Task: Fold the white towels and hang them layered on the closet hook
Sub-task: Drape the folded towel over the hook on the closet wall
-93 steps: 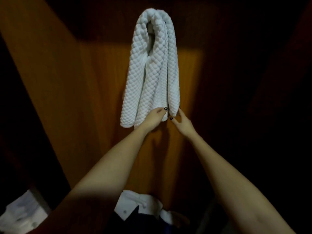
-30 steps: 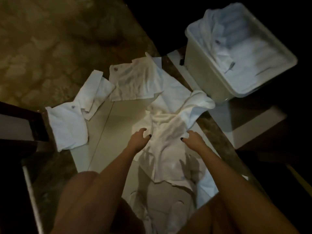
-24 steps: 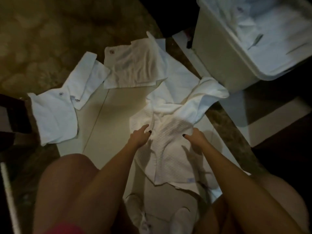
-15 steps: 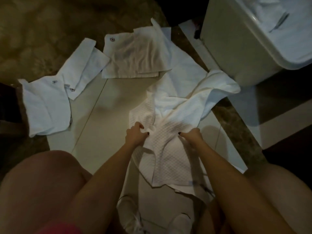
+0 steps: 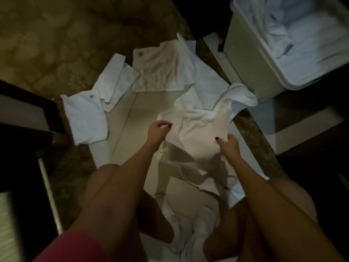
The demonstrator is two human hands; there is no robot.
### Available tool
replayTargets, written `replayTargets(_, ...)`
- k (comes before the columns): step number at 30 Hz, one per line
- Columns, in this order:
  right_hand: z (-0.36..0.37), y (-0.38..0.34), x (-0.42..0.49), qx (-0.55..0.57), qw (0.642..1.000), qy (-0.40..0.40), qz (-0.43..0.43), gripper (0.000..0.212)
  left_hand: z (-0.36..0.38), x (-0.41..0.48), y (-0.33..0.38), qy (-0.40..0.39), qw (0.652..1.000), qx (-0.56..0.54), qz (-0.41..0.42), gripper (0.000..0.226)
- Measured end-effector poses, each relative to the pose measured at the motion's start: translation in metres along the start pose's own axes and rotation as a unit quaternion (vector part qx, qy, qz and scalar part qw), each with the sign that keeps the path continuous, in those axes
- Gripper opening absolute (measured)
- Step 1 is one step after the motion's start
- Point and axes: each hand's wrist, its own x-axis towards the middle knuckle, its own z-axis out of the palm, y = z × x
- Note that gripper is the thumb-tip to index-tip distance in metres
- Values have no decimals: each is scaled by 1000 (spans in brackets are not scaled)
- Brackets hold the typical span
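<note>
Two hands, left hand [image 5: 157,130] and right hand [image 5: 227,143], gripping one waffle towel [image 5: 198,137]; three small cloths [image 5: 85,118] [image 5: 117,80] [image 5: 160,70] left of the grip; one bin [image 5: 251,59] right; two shoes [image 5: 203,222] [image 5: 166,207] beneath

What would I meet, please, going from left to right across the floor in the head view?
small white cloth → narrow folded cloth → larger cloth with a round mark → waffle towel → white plastic bin
</note>
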Motion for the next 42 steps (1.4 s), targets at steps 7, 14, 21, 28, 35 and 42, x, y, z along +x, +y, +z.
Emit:
replayTargets(7,-95,-99,-96,193,974,-82,85,16,-20,-93,139,-45,990,-131,-13,23)
replayTargets(14,-196,-197,-219,247,969,-3,-7,33,-45,-211,278,-112,974,-198,7,22)
replayTargets(21,-290,-267,-373,252,955,93,-124,38,-54,-352,407,-215,942,-255,47,21)
replayTargets(28,-345,-266,-501,169,965,25,-198,14,-46,-465,450,-286,883,-371,14,18)
replayTargets(35,-376,-199,-587,127,956,63,-258,10,-27,-564,442,-364,850,-378,37,20)
replayTargets(42,-450,-106,-675,100,942,130,-294,34,6,-665,415,-368,859,-331,131,20)
